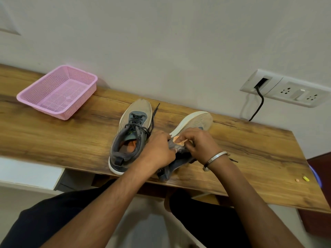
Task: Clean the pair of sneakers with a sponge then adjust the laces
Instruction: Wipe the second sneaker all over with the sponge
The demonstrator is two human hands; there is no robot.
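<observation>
Two grey and beige sneakers lie on the wooden table [250, 158]. The left sneaker [131, 135] stands upright, dark laces loose, toe pointing at the wall. The right sneaker [192, 122] is tipped on its side, pale sole facing left. My left hand [158, 150] grips its grey heel part. My right hand [201, 144], a metal bangle on the wrist, pinches a small orange sponge [180, 142] against the shoe's side near the sole. Much of this sneaker is hidden under both hands.
A pink mesh basket [59, 92] sits at the table's back left. A wall socket panel [286, 88] with a black cable is at the right. Two small bits, orange [297, 180] and yellow [306, 178], lie near the table's right front edge. My knees are below the front edge.
</observation>
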